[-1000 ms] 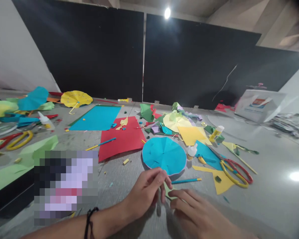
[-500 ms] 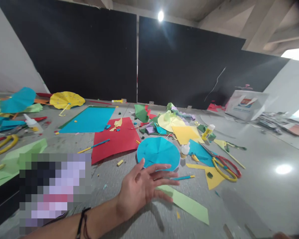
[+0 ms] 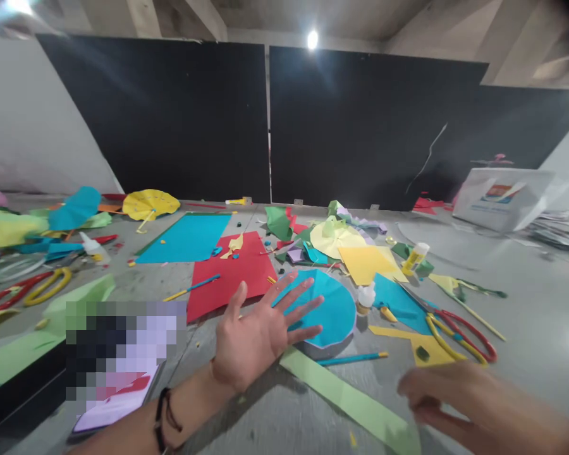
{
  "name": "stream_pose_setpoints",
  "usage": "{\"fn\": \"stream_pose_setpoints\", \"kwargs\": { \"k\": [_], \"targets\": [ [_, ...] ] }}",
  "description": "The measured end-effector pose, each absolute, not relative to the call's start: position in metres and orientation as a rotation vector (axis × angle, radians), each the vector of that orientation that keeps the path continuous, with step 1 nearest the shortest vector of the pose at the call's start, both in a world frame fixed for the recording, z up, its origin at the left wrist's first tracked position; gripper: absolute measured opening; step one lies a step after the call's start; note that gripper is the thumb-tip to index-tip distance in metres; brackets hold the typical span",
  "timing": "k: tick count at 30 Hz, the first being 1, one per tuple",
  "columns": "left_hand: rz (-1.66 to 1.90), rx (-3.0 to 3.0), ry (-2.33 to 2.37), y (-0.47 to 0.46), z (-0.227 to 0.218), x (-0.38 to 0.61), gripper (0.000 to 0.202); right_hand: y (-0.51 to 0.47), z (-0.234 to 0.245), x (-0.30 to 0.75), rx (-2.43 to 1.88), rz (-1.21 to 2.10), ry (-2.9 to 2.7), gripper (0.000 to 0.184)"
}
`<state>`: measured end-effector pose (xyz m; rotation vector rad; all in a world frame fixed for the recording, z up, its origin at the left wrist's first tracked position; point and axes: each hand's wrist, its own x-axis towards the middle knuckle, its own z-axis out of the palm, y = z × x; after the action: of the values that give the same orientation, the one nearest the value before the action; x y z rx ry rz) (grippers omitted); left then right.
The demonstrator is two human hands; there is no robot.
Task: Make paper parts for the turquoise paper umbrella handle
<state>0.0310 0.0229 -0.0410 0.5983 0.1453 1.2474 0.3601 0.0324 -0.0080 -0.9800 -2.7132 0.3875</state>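
Observation:
My left hand [image 3: 258, 332] hovers open, fingers spread, over the near edge of a creased blue paper circle [image 3: 330, 308] on the grey floor. A long light-green paper strip [image 3: 351, 401] lies just below that hand, running down to the right. My right hand [image 3: 474, 407] is at the lower right, blurred by motion, its fingers curled near the strip's far end; whether it holds anything is unclear. A blue-and-yellow stick [image 3: 353, 359] lies between the circle and the strip.
Red sheet [image 3: 232, 268] and blue sheet [image 3: 187, 229] lie beyond. Red-and-yellow scissors [image 3: 459, 328], a glue bottle [image 3: 365, 297], a glue stick [image 3: 415, 256] and yellow paper [image 3: 372, 262] sit right. More scissors [image 3: 26, 291], paper scraps and a yellow paper umbrella [image 3: 149, 203] are left.
My left hand let go of the green strip, opened and rose over the blue circle. My right hand left view, then returned at the lower right. The strip now lies unfolded.

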Motion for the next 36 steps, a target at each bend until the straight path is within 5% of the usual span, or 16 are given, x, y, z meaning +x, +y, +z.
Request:
{"fn": "stream_pose_setpoints", "kwargs": {
  "k": [7, 13, 36],
  "targets": [
    [1.331, 0.607, 0.215, 0.031, -0.034, 0.017, 0.080, 0.083, -0.026, 0.300, -0.435, 0.305, -2.876, 0.052],
    [1.342, 0.626, 0.260, 0.033, -0.035, 0.016, 0.084, 0.080, -0.062, 0.299, -0.242, 0.055, -2.770, 0.047],
    [1.271, 0.671, 0.253, 0.022, -0.026, 0.023, 0.075, 0.079, -0.070, 0.312, -0.471, 0.299, -2.646, 0.052]
  ]
}}
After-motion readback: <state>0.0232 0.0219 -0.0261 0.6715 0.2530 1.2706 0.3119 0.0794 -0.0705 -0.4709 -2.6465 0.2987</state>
